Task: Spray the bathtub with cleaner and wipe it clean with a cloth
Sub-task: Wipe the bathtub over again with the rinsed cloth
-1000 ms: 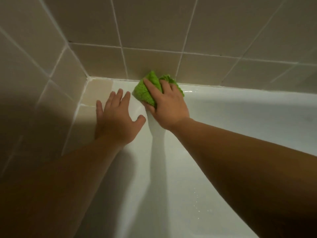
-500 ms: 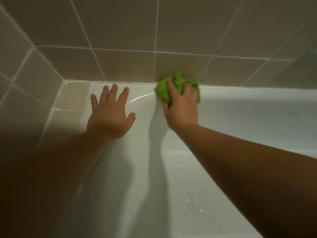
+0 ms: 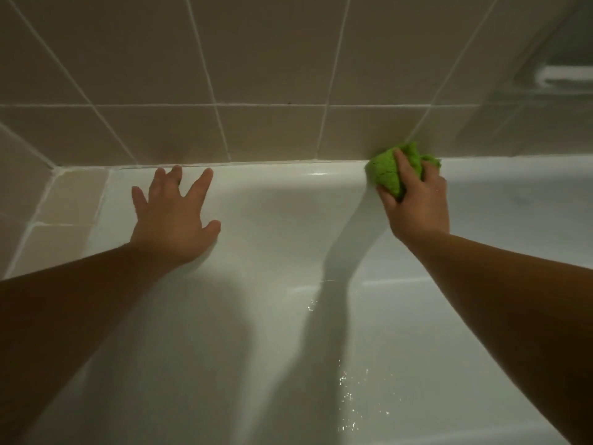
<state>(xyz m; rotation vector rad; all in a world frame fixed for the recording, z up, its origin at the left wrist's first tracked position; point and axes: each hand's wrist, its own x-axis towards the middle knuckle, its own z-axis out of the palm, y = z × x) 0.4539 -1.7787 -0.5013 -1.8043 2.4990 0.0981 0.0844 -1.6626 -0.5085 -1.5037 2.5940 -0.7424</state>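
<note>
Right hand [image 3: 417, 203] fingers [image 3: 405, 170] clutch cloth [image 3: 388, 175]; left hand [image 3: 175, 220] splayed on bathtub [image 3: 288, 200].

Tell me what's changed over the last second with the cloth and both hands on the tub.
The right hand slid the green cloth rightward along the bathtub rim, away from the corner, following the tile wall seam. It still grips the cloth. The left hand stays flat on the tub near the corner, fingers spread.

two hands: left hand [image 3: 173, 220], right hand [image 3: 417, 203]; one cloth [image 3: 390, 170]; one bathtub [image 3: 288, 194].
</note>
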